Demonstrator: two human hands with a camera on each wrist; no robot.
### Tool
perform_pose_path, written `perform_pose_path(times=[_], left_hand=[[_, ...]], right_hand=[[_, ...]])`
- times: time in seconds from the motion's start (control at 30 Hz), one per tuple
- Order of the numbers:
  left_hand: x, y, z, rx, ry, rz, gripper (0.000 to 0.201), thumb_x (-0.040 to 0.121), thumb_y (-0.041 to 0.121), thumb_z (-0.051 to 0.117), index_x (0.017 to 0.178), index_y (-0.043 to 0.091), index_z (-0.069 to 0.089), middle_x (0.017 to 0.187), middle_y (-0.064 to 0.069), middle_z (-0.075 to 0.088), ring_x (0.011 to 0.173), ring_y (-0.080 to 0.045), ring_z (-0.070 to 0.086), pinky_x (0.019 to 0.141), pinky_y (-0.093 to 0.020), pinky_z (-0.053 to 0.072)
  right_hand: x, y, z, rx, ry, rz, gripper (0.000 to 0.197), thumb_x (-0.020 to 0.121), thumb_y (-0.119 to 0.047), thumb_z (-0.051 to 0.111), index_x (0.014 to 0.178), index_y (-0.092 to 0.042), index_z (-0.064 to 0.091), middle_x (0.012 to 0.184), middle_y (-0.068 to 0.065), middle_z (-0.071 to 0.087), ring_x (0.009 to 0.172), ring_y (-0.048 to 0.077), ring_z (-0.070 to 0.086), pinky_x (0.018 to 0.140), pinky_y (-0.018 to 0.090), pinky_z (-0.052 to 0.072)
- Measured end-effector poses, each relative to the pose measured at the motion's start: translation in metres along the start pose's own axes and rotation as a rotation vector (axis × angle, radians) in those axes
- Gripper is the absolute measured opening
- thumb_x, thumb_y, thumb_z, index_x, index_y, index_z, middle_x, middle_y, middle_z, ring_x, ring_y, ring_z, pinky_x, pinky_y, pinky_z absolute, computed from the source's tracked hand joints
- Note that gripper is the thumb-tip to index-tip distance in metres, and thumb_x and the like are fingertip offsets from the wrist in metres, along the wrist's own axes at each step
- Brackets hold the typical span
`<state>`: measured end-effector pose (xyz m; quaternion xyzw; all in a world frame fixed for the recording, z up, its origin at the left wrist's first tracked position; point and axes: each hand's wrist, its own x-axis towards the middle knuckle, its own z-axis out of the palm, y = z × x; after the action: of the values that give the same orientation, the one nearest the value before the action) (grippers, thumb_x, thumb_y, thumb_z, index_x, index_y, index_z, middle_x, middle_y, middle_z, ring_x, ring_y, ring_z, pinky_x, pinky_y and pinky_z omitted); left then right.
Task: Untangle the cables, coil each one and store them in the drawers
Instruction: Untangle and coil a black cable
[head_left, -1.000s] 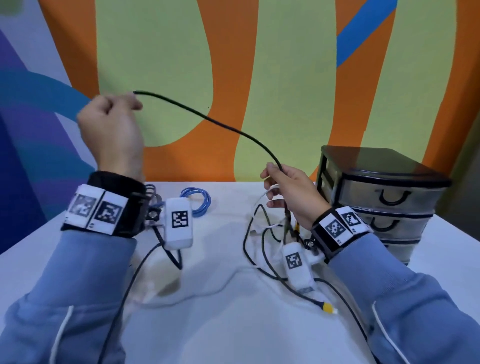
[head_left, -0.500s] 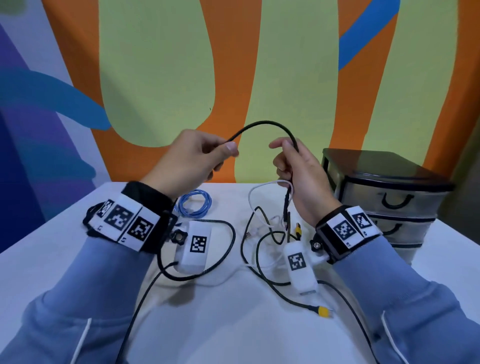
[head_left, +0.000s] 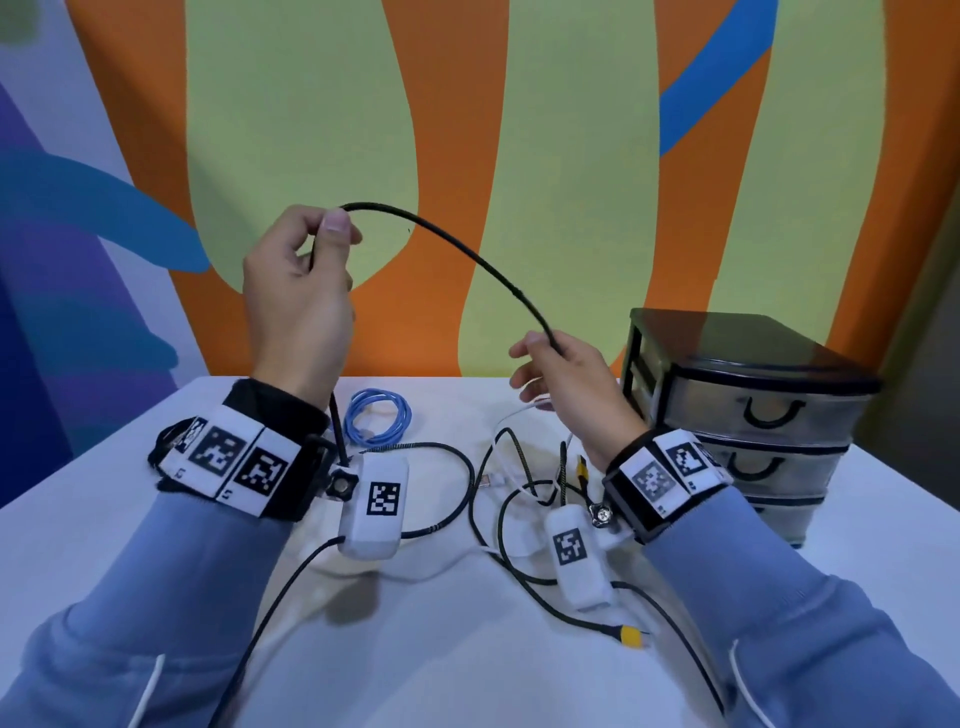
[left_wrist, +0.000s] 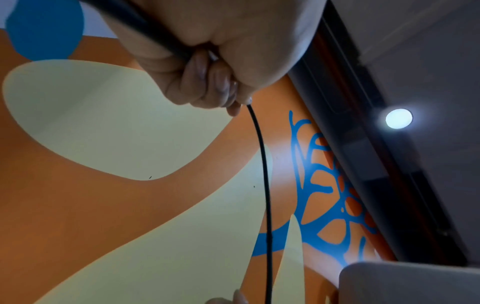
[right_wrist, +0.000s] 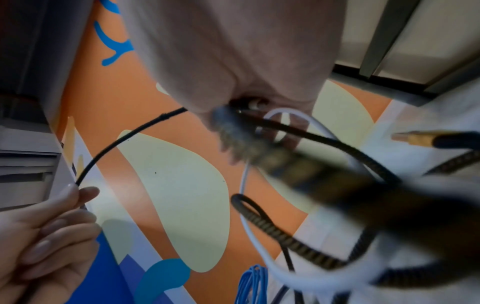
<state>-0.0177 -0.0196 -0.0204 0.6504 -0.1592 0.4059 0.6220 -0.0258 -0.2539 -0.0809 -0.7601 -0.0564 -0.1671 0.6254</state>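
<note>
A thin black cable (head_left: 467, 249) arcs through the air between my two hands. My left hand (head_left: 332, 234) is raised on the left and pinches one part of it between thumb and curled fingers; in the left wrist view the black cable (left_wrist: 265, 185) leaves the fist and hangs down. Lower and to the right, my right hand (head_left: 545, 358) holds the cable's other part above the tangle (head_left: 524, 488) of black, braided and white cables on the table. The drawer unit (head_left: 753, 410) stands right of that hand, all drawers closed.
A coiled blue cable (head_left: 379, 415) lies at the back of the white table (head_left: 467, 665), behind my left wrist. A yellow plug (head_left: 631, 635) lies near the front. A braided cable loop (head_left: 452, 493) curves between my wrists. The painted wall stands close behind.
My left hand has moved up and to the left, away from the right hand, stretching the small loop of black cable into a long arc. The right hand has dropped slightly.
</note>
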Motion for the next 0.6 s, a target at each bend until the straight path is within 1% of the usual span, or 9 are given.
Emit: perform_pose_path(times=[0.1, 0.17, 0.2, 0.27, 0.3, 0.37, 0.43, 0.53, 0.6], left_hand=[[-0.002, -0.002, 0.001, 0.068, -0.056, 0.057, 0.030, 0.107, 0.050, 0.054, 0.094, 0.026, 0.068, 0.061, 0.000, 0.040, 0.058, -0.026, 0.033, 0.052, -0.047, 0.034], [0.000, -0.003, 0.002, 0.120, -0.147, 0.112, 0.029, 0.106, 0.047, 0.058, 0.100, 0.023, 0.073, 0.058, 0.008, 0.040, 0.056, -0.021, 0.034, 0.055, -0.036, 0.031], [0.000, -0.004, 0.003, 0.160, -0.193, 0.156, 0.028, 0.105, 0.045, 0.060, 0.103, 0.023, 0.076, 0.058, 0.009, 0.046, 0.056, -0.018, 0.038, 0.055, -0.034, 0.032], [-0.003, -0.006, 0.004, 0.249, -0.266, 0.231, 0.027, 0.104, 0.046, 0.064, 0.110, 0.026, 0.080, 0.071, 0.006, 0.067, 0.066, -0.020, 0.056, 0.061, -0.038, 0.045], [-0.005, -0.008, 0.005, 0.283, -0.284, 0.250, 0.026, 0.103, 0.048, 0.064, 0.113, 0.029, 0.080, 0.077, 0.001, 0.071, 0.072, -0.024, 0.060, 0.065, -0.042, 0.049], [-0.008, -0.008, 0.007, 0.331, -0.274, 0.286, 0.027, 0.103, 0.052, 0.063, 0.117, 0.035, 0.079, 0.073, -0.003, 0.068, 0.069, -0.024, 0.056, 0.062, -0.040, 0.047], [-0.010, -0.004, 0.008, 0.349, -0.221, 0.317, 0.028, 0.104, 0.052, 0.061, 0.118, 0.036, 0.079, 0.068, 0.002, 0.064, 0.064, -0.017, 0.052, 0.058, -0.034, 0.041], [-0.011, -0.002, 0.009, 0.348, -0.164, 0.287, 0.029, 0.105, 0.052, 0.058, 0.122, 0.037, 0.077, 0.073, 0.009, 0.068, 0.067, -0.012, 0.056, 0.061, -0.031, 0.042], [-0.015, -0.006, 0.014, 0.453, -0.271, 0.216, 0.031, 0.107, 0.049, 0.054, 0.129, 0.037, 0.072, 0.072, 0.009, 0.064, 0.070, -0.019, 0.056, 0.061, -0.036, 0.042]], right_hand=[[-0.003, -0.003, 0.003, -0.092, 0.014, -0.060, 0.028, 0.109, -0.031, 0.051, 0.103, -0.013, 0.071, 0.088, 0.002, 0.070, 0.075, 0.011, 0.061, 0.071, 0.020, 0.046], [-0.003, -0.012, 0.000, 0.009, 0.042, -0.129, 0.026, 0.109, -0.027, 0.052, 0.101, -0.011, 0.071, 0.082, 0.002, 0.068, 0.068, 0.013, 0.058, 0.067, 0.021, 0.048], [-0.004, -0.018, -0.002, 0.085, 0.030, -0.152, 0.022, 0.108, -0.025, 0.055, 0.101, -0.012, 0.071, 0.076, 0.001, 0.064, 0.062, 0.014, 0.053, 0.061, 0.024, 0.046], [-0.009, -0.032, -0.007, 0.234, -0.060, -0.167, 0.011, 0.105, -0.026, 0.062, 0.101, -0.016, 0.068, 0.068, 0.000, 0.049, 0.055, 0.014, 0.036, 0.049, 0.024, 0.032], [-0.011, -0.038, -0.009, 0.298, -0.131, -0.164, 0.009, 0.103, -0.027, 0.065, 0.100, -0.018, 0.066, 0.067, 0.000, 0.041, 0.054, 0.014, 0.028, 0.047, 0.023, 0.025], [-0.016, -0.049, -0.012, 0.393, -0.291, -0.153, 0.014, 0.103, -0.032, 0.062, 0.096, -0.020, 0.064, 0.063, -0.003, 0.033, 0.052, 0.012, 0.018, 0.044, 0.022, 0.015], [-0.019, -0.059, -0.014, 0.449, -0.396, -0.124, 0.023, 0.105, -0.037, 0.054, 0.093, -0.019, 0.063, 0.058, -0.006, 0.029, 0.050, 0.011, 0.014, 0.045, 0.025, 0.009], [-0.014, -0.072, -0.015, 0.519, -0.434, -0.096, 0.029, 0.107, -0.037, 0.047, 0.094, -0.019, 0.066, 0.054, -0.008, 0.024, 0.048, 0.009, 0.013, 0.044, 0.025, 0.008], [-0.007, -0.077, -0.012, 0.593, -0.434, -0.111, 0.031, 0.107, -0.036, 0.047, 0.106, -0.016, 0.070, 0.055, -0.009, 0.026, 0.048, 0.008, 0.012, 0.043, 0.023, 0.010]])
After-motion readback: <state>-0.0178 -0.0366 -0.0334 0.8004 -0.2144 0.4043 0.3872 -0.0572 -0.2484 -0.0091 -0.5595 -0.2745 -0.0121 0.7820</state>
